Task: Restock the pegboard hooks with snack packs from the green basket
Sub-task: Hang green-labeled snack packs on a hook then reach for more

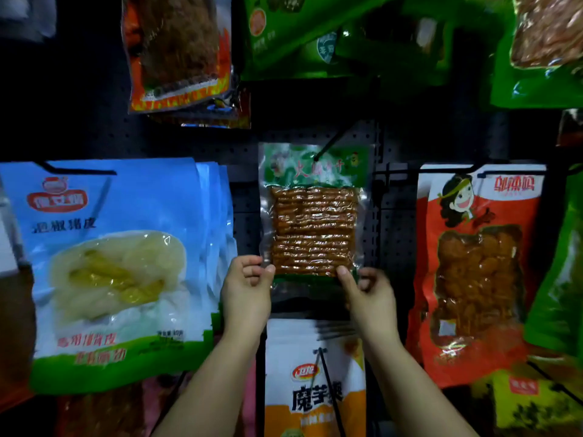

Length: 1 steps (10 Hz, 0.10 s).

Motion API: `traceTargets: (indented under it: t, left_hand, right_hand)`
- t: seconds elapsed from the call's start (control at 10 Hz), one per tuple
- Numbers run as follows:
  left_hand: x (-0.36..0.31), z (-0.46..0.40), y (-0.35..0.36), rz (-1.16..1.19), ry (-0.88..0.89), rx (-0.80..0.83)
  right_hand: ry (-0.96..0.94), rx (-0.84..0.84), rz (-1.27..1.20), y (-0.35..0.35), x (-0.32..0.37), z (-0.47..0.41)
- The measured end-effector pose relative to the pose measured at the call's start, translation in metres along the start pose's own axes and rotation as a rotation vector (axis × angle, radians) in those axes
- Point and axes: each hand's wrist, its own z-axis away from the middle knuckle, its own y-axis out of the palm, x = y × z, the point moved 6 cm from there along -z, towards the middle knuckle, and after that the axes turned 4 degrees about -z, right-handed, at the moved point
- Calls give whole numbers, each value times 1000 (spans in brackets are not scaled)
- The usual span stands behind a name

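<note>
Both hands are up at the dark pegboard (400, 234), holding one clear vacuum-sealed snack pack (314, 212) by its bottom edge; the left hand (246, 291) pinches the lower left corner between thumb and curled fingers, and the right hand (367, 294) pinches the lower right corner the same way; the pack hangs flat and upright against the board, its green printed header at the top and rows of brown strips showing through the clear part below; a black hook (329, 145) juts out from the board and its tip meets the header near the middle, though I cannot tell whether it passes through the hole; to the left of the pack hangs a thick bunch of blue and white packs (110, 247) showing pale yellowish contents, close beside the left wrist; to the right hangs an orange-red pack with a cartoon face (473, 263), apart from the right hand; directly under the forearms hangs a white and orange pack (312, 389) on its own hook; above, an orange flame-printed pack (176, 55) and several green packs (331, 36) hang from the upper row; the green basket is out of sight from where I stand.
</note>
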Motion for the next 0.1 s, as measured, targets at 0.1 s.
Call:
traceTargets:
  t: [0.1]
  left_hand:
    - [24, 27, -5, -1, -79, 68]
  right_hand:
    - [83, 69, 22, -11, -20, 19]
